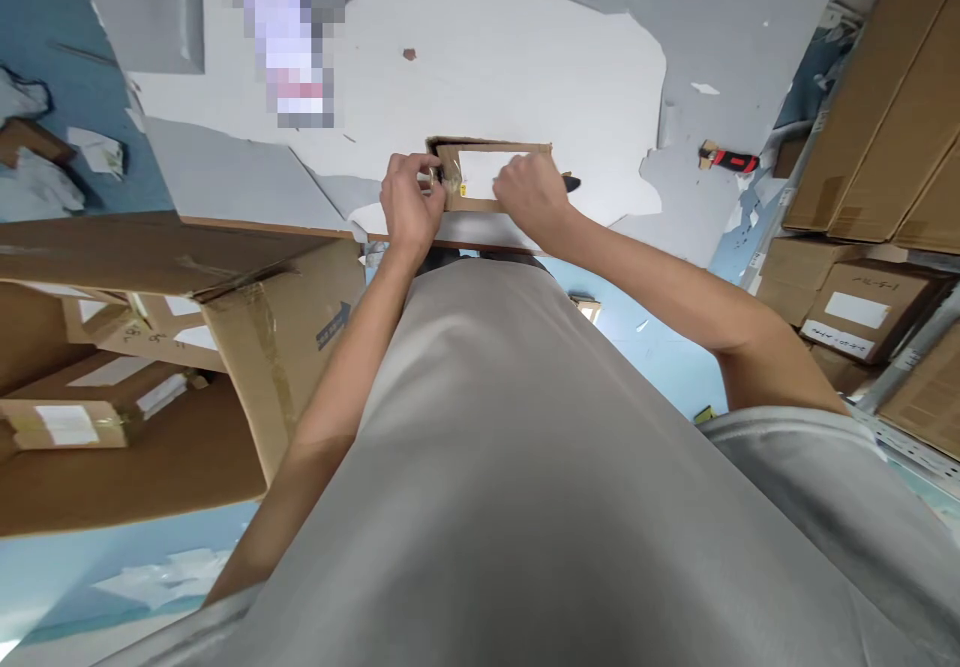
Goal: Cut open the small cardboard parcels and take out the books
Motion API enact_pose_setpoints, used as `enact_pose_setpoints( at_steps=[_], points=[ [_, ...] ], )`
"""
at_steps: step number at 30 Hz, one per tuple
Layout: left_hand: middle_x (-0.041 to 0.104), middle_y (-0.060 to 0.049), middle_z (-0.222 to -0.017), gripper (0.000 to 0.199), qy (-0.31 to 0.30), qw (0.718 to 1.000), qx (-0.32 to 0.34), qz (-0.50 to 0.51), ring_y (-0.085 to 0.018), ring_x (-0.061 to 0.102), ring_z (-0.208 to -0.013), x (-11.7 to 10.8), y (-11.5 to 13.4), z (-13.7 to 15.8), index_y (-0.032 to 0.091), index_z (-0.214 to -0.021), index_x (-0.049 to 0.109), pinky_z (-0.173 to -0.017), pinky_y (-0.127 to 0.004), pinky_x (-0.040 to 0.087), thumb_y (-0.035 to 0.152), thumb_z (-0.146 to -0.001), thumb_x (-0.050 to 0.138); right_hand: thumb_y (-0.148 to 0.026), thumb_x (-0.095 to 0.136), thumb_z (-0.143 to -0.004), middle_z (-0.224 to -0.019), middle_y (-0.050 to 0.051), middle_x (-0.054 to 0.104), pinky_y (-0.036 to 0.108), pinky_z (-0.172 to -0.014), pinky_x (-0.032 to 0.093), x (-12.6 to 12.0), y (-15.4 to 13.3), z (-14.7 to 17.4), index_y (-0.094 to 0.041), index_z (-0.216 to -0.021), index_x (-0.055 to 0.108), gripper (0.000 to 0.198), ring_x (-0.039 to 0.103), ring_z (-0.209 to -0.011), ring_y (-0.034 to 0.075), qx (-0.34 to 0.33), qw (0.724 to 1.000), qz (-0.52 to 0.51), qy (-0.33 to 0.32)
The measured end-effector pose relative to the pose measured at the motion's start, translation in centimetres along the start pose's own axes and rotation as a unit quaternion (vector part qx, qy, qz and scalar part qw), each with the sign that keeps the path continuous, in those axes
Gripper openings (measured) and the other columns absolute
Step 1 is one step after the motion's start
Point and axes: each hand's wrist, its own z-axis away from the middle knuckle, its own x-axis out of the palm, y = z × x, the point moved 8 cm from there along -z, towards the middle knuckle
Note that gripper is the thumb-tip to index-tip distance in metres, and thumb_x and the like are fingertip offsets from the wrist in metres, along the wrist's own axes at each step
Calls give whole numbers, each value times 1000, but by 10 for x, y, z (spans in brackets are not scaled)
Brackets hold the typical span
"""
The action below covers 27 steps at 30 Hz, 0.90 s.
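A small brown cardboard box with a white label lies near the front edge of the worktable. At its left end, my left hand has curled fingers gripping the box end, where clear tape shows. My right hand is closed in a fist over the right part of the label. A dark pointed thing sticks out behind that fist; its kind is hidden. A small yellow mark shows by the label's left edge.
A red and black utility knife lies on the table at right. A large open carton holding smaller boxes stands at left. Cartons fill a shelf at right. Torn paper covers the worktable; a blurred-out object lies there.
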Motion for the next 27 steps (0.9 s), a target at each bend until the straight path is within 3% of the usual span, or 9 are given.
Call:
enact_pose_setpoints(
  at_steps=[2, 4, 7, 9, 12, 15, 20, 24, 27],
  points=[
    [72, -10, -144, 49, 14, 1000, -1, 16, -36, 73, -140, 1, -1, 2, 34, -147, 73, -114, -54, 64, 64, -108, 68, -23, 18, -127, -122, 25, 83, 58, -103, 57, -1, 23, 11, 0, -114, 87, 74, 80, -128, 42, 22, 1000, 2, 11],
    [68, -12, -146, 47, 17, 1000, -2, 24, -38, 74, -137, 3, 0, 5, 36, -148, 72, -116, -56, 63, 59, -107, 71, -22, 9, -126, -125, 26, 82, 54, -103, 55, -3, 43, 24, 5, -118, 85, 81, 81, -124, 38, 28, 999, 4, 14],
    [67, -13, -145, 40, 36, 999, -3, 1, -36, 73, -133, 1, 6, 10, 30, -146, 72, -118, -56, 61, 49, -112, 63, -21, 33, -124, -131, 28, 81, 52, -105, 55, -5, 63, 39, 1, -138, 79, 53, 80, -124, 38, 17, 1000, 9, 9],
    [67, -14, -142, 39, 51, 998, 5, -36, -34, 70, -134, -4, 15, 15, 26, -144, 73, -122, -56, 58, 46, -114, 58, -26, 43, -123, -130, 27, 81, 53, -105, 54, -5, 68, 45, -5, -149, 75, 46, 77, -126, 39, 5, 1000, -6, 9],
    [64, -13, -150, 42, 61, 994, 27, -82, -34, 58, -149, -13, 34, 22, 25, -144, 72, -128, -57, 49, 52, -116, 59, -34, 46, -122, -130, 27, 80, 52, -105, 52, -4, 69, 49, -8, -157, 69, 49, 74, -127, 40, -1, 1000, -28, 3],
    [60, -14, -162, 42, 32, 995, 58, -77, -41, 46, -160, -12, 51, 23, 30, -145, 73, -131, -63, 43, 53, -111, 67, -31, 38, -121, -131, 29, 79, 54, -105, 51, -3, 66, 51, -6, -152, 70, 51, 73, -127, 42, 7, 999, -49, -7],
    [68, -15, -155, 41, -44, 991, 107, -70, -44, 55, -153, 7, 67, 20, 32, -142, 76, -134, -66, 41, 42, -104, 65, -30, 32, -122, -123, 26, 79, 57, -106, 52, -15, 56, 52, -9, -138, 78, 53, 74, -124, 43, 4, 997, -79, -7],
    [67, -16, -161, 41, -41, 988, 107, -102, -42, 61, -149, 12, 70, 21, 31, -143, 75, -130, -64, 45, 45, -107, 60, -27, 41, -120, -132, 26, 79, 58, -108, 53, -23, 47, 44, -12, -137, 81, 46, 72, -131, 45, -3, 998, -63, -15],
    [66, -16, -162, 41, -25, 990, 92, -99, -41, 61, -149, 10, 67, 16, 30, -144, 73, -130, -62, 45, 47, -111, 55, -36, 47, -121, -131, 25, 81, 61, -112, 54, -18, 39, 31, -17, -136, 83, 44, 69, -138, 48, -8, 995, -90, -32]
  ],
)
